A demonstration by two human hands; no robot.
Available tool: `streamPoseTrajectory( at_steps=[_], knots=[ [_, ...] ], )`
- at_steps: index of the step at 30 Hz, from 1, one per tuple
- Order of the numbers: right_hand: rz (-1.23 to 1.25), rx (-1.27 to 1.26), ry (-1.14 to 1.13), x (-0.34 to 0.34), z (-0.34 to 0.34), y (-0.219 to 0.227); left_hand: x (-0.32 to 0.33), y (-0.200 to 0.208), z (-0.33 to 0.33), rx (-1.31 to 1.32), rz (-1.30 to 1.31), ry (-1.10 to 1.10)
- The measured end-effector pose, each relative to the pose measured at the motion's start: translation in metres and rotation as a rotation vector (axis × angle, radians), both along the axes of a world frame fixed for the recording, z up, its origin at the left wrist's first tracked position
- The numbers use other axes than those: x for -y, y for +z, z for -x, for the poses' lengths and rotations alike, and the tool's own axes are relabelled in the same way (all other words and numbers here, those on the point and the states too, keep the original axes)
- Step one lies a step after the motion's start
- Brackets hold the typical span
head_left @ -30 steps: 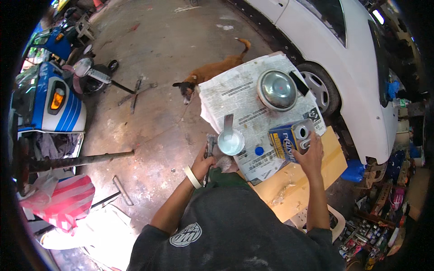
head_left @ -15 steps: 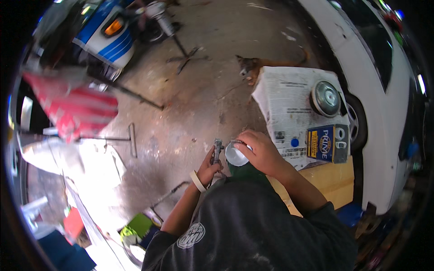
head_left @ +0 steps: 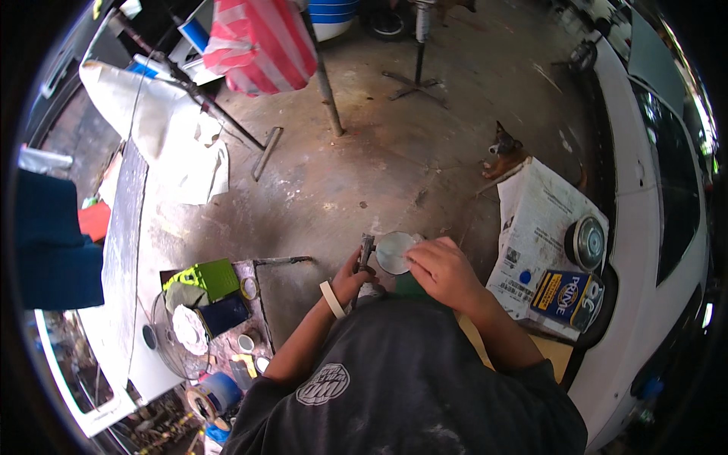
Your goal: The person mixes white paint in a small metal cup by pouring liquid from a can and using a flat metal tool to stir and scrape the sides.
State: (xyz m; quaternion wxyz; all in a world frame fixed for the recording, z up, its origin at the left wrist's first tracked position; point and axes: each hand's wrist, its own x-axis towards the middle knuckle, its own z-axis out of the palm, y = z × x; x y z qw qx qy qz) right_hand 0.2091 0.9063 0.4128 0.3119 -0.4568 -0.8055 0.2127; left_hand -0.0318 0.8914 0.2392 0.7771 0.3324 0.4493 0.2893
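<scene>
My left hand (head_left: 351, 282) is closed around a grey metal spray gun (head_left: 366, 246), held upright in front of my body. A round, pale cup (head_left: 393, 252) sits beside the gun, its open top facing up and its inside whitish. Over the cup's right edge is my right hand (head_left: 442, 267), fingers pinched together and pointing into it. Something thin may be between those fingertips, but it is too small to make out. A pale band circles my left wrist.
On the right, newspaper (head_left: 542, 216) covers a stand bearing a round metal tin (head_left: 586, 243) and a blue-and-yellow can (head_left: 563, 297), beside a white car (head_left: 644, 182). A dog (head_left: 504, 152) lies beyond. A cluttered table (head_left: 250, 303) stands left, a striped cloth (head_left: 258, 45) ahead.
My view has turned left, bringing the cluttered table in. My right hand has shifted from gripping across the cup's rim to pinched fingers at its right edge. The left hand keeps the spray gun.
</scene>
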Motion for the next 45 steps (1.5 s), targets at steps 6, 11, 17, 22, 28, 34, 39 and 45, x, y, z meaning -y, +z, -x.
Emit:
streamPoseTrajectory(
  at_steps=[6, 11, 17, 22, 28, 34, 39, 45],
  knots=[
    [-0.069, 0.116, 0.074, -0.013, 0.007, 0.008, 0.007, 0.004, 0.024, -0.052, 0.007, 0.109],
    [-0.03, 0.044, 0.164, -0.008, 0.031, 0.007, 0.012, 0.013, 0.03, -0.08, 0.041, 0.191],
    [-0.055, 0.199, 0.128, -0.014, 0.031, 0.021, 0.023, 0.006, 0.04, -0.069, 0.0, 0.181],
    [-0.029, 0.127, 0.231, 0.002, 0.048, 0.025, 0.03, 0.002, 0.05, -0.125, -0.043, 0.101],
    [-0.054, 0.123, 0.243, -0.004, 0.069, 0.019, 0.05, 0.008, 0.065, -0.116, -0.048, 0.173],
    [-0.026, 0.174, 0.428, -0.015, 0.085, 0.02, 0.079, -0.017, 0.077, -0.261, -0.098, 0.314],
    [-0.061, 0.132, 0.6, -0.025, 0.106, 0.016, 0.093, -0.009, 0.073, -0.284, -0.047, 0.432],
    [-0.067, 0.166, 0.793, -0.038, 0.127, 0.02, 0.129, 0.0, 0.062, -0.309, 0.014, 0.629]
  ],
)
